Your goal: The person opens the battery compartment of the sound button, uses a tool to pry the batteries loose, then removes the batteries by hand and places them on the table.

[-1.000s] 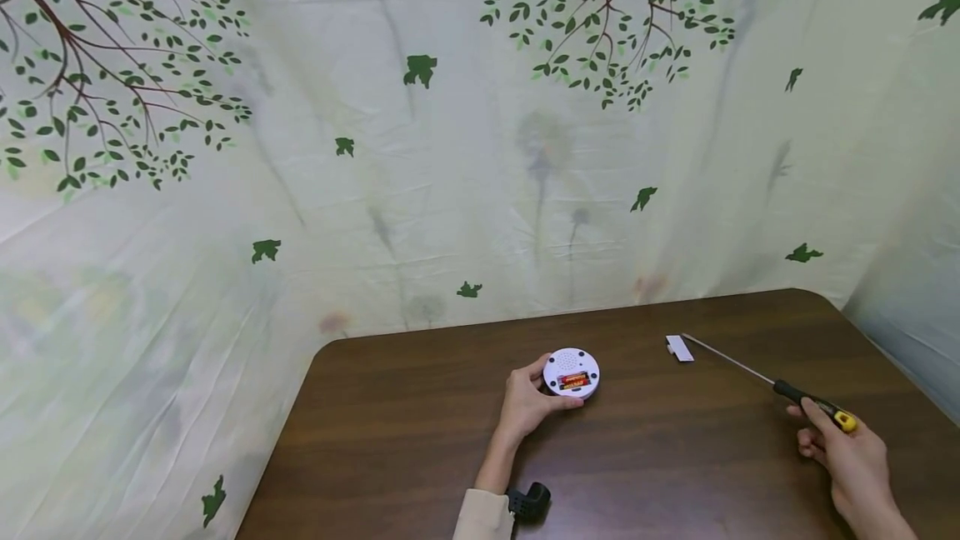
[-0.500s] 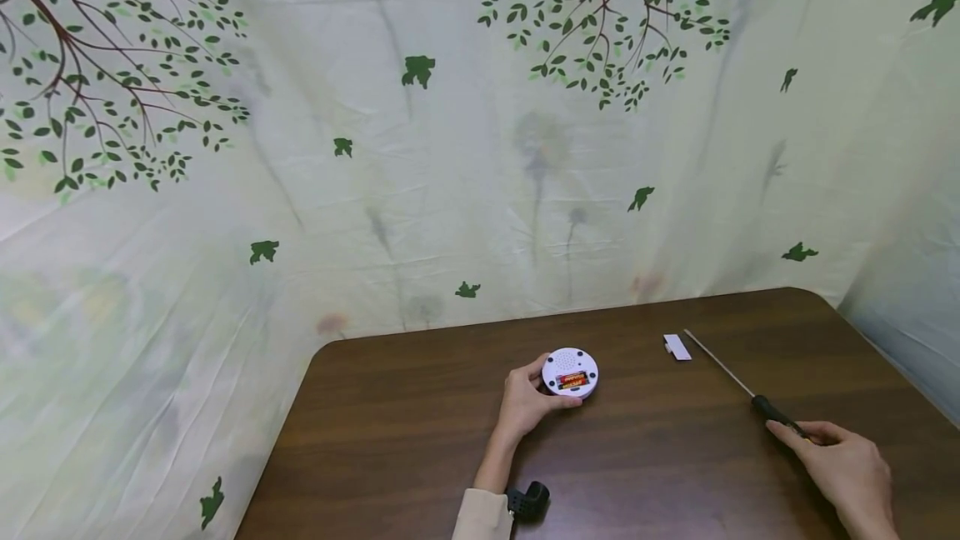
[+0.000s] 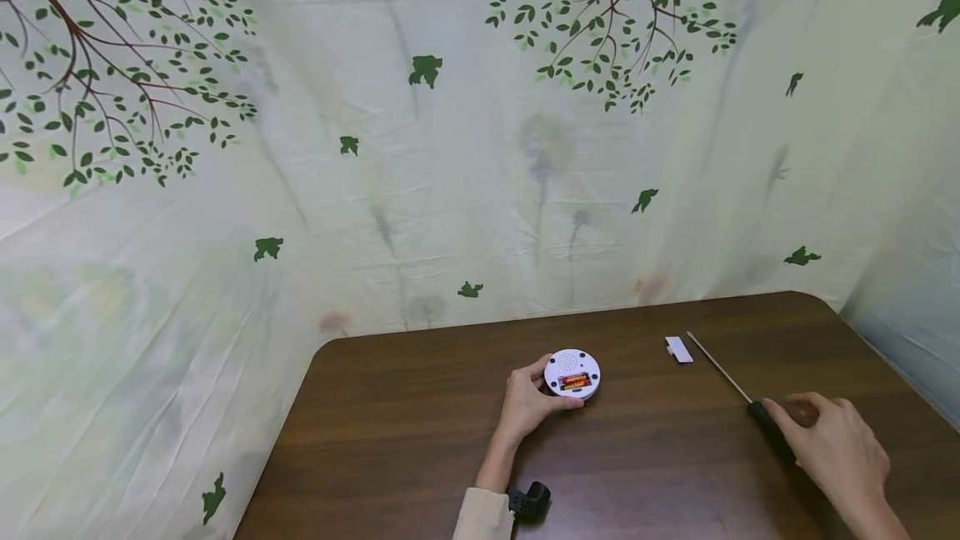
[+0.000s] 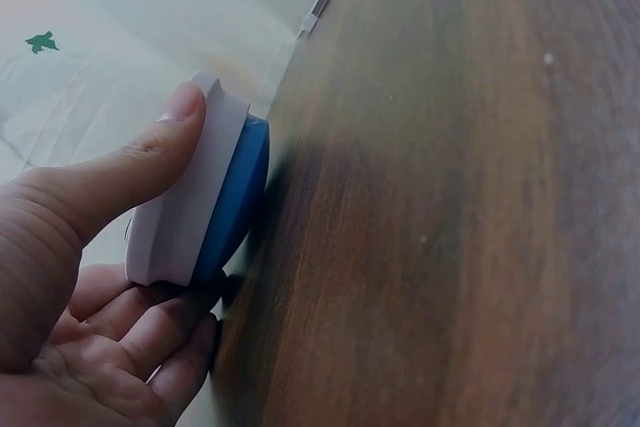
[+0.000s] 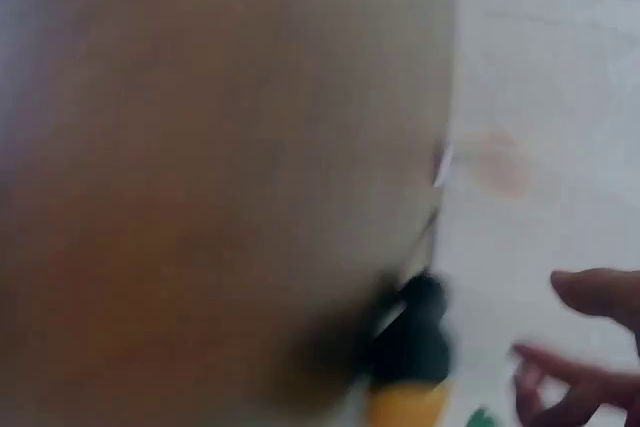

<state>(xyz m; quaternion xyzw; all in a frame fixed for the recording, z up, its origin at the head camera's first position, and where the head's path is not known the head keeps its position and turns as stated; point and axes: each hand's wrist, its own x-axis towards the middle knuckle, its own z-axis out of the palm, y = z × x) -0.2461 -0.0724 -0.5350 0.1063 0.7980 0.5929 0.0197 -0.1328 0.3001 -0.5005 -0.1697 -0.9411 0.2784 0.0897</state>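
Note:
My left hand [image 3: 525,402] grips a small round white device [image 3: 564,361] by its edge, thumb on one side and fingers on the other. Small dark feet, a patch of holes and two batteries [image 3: 575,382] in an uncovered slot show on its upward face. In the left wrist view the device has a blue underside [image 4: 238,202], tilted close to the tabletop. A screwdriver [image 5: 410,347] with a black and yellow handle lies on the table, shaft pointing away. Beside the handle is my right hand [image 3: 840,448], thumb and fingers apart from it in the blurred right wrist view.
A small white battery cover [image 3: 679,349] lies near the screwdriver's tip, toward the back of the brown wooden table [image 3: 420,423]. Behind the table hangs a pale cloth [image 3: 450,190] printed with leaves and branches.
My right hand has brought the screwdriver down and left onto the table and its fingers have come off the handle. The left hand and the device have stayed in place.

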